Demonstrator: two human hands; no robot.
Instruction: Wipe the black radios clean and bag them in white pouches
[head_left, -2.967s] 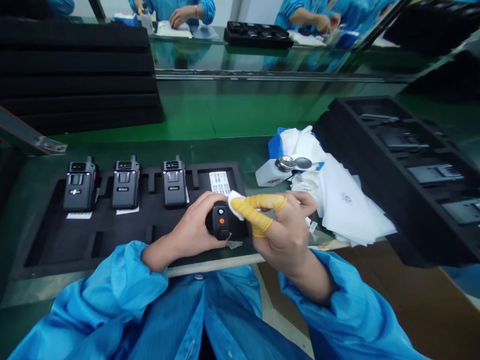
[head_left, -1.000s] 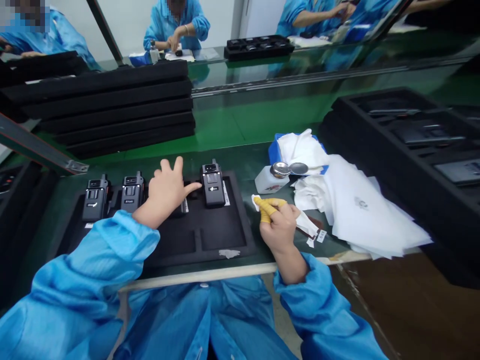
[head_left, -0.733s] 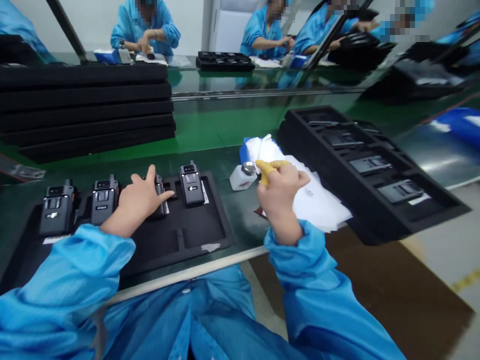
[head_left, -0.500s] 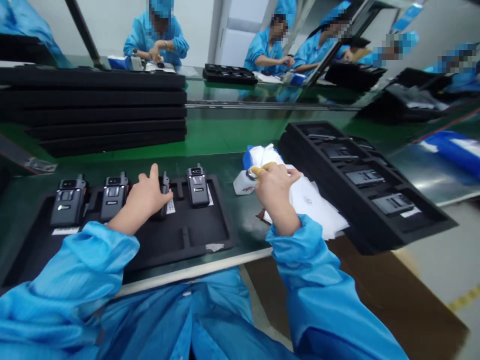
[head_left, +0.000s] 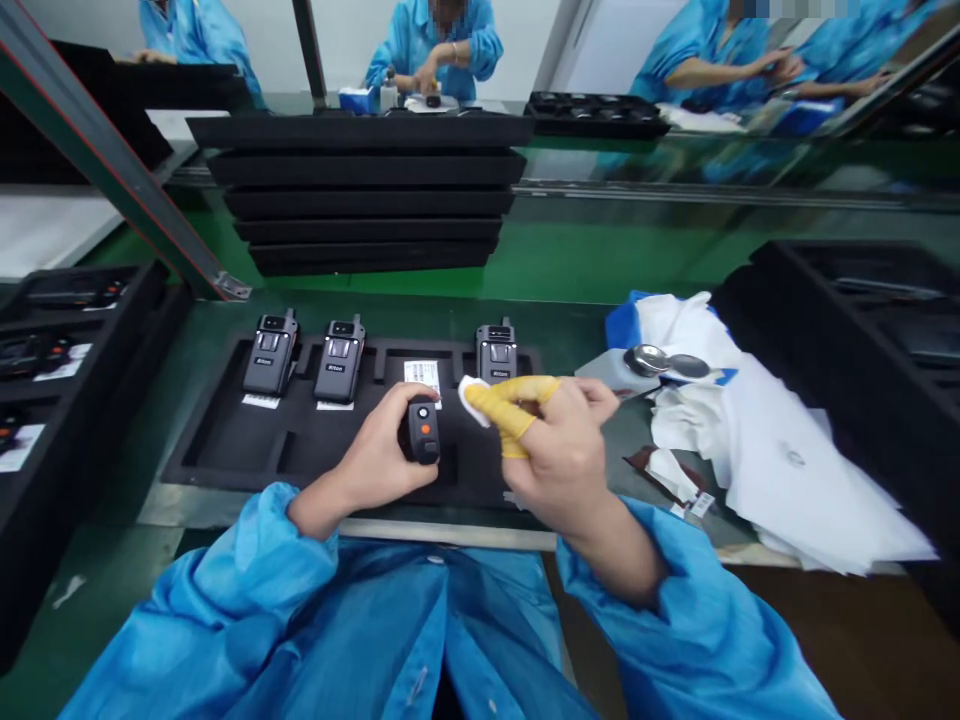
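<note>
My left hand (head_left: 379,445) is closed around a black handheld radio (head_left: 424,432), turned so an end with an orange button faces me. Just right of it, my right hand (head_left: 566,450), with yellow finger cots on some fingers, pinches a small white wipe (head_left: 474,400); a narrow gap separates wipe and radio. Beneath both hands lies a black foam tray (head_left: 225,440). In its slots sit a radio (head_left: 271,355) at the left, another radio (head_left: 340,362) beside it, and a third radio (head_left: 496,350) at the right. A white label (head_left: 422,378) shows in the slot between.
To the right stand a white bottle (head_left: 609,372) with a metal top, a blue box (head_left: 622,318) of tissues, white sheets (head_left: 810,470) and a torn brown packet (head_left: 667,475). Stacked black trays (head_left: 367,200) rise behind. More trays flank both sides. Co-workers sit across the bench.
My view has swung left. The left hand has lifted a radio out of its slot. From the bottle top, my right hand has come over the tray, with the wipe now visible.
</note>
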